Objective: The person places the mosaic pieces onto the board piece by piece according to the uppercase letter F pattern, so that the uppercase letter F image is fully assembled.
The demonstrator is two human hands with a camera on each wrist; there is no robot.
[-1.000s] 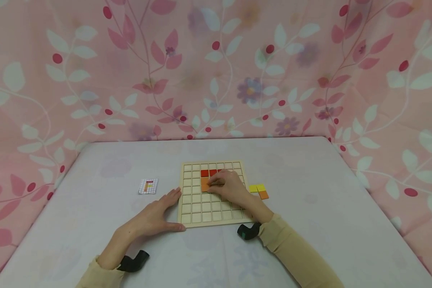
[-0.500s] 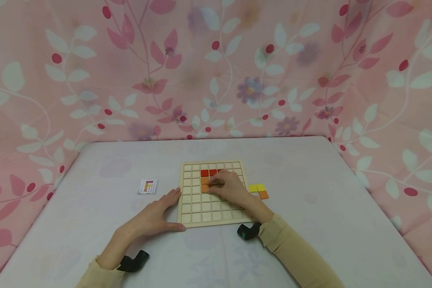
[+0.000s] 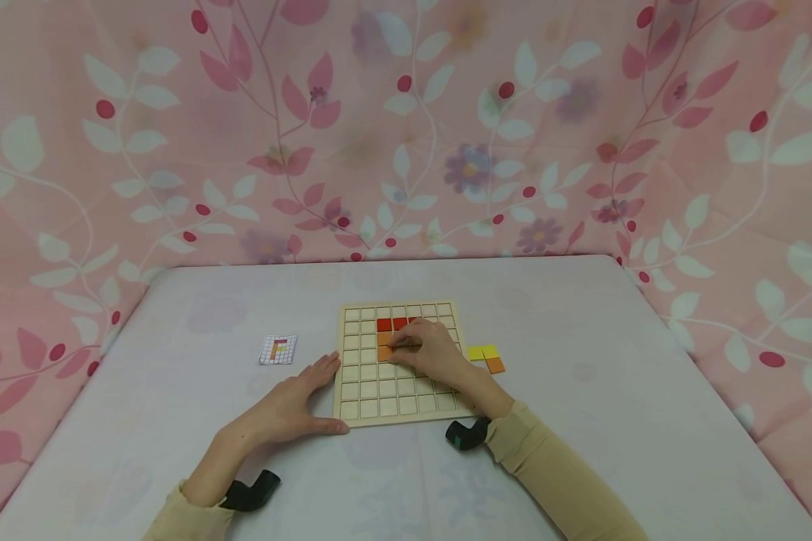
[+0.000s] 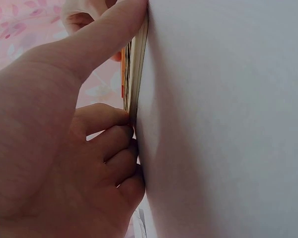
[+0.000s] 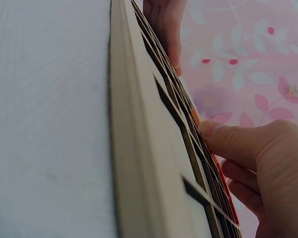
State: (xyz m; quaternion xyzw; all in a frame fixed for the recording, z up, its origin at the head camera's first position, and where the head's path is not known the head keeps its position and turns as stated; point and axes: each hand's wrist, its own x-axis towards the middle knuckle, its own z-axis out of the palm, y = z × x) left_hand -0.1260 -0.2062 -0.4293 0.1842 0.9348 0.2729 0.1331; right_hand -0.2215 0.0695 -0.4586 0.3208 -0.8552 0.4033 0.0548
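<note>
A wooden grid board (image 3: 339,387) lies flat mid-table. My left hand (image 3: 277,409) holds its left side steady, thumb at the near left corner and straight fingers along the edge. Over the upper middle of the grid, my right hand (image 3: 436,353) pinches an orange square tile (image 3: 383,355) at its right side with thumb and fingertips. Directly above that tile sits another orange tile (image 3: 384,339). A row of red tiles (image 3: 385,325) tops the column, partly hidden by the right hand. In the right wrist view the thumb (image 5: 211,130) presses close to the orange tile (image 5: 195,117).
Left of the board lies a small pattern card (image 3: 278,350) with a coloured figure on a grid. Two yellow tiles (image 3: 483,352) and a loose orange tile (image 3: 495,365) lie beyond the board's right edge. A floral cloth (image 3: 406,135) hangs behind the table.
Between the first frame and the later ones, a dividing line shows between the two orange tiles as the lower one shifts slightly into its cell. Both hands stay nearly still.
</note>
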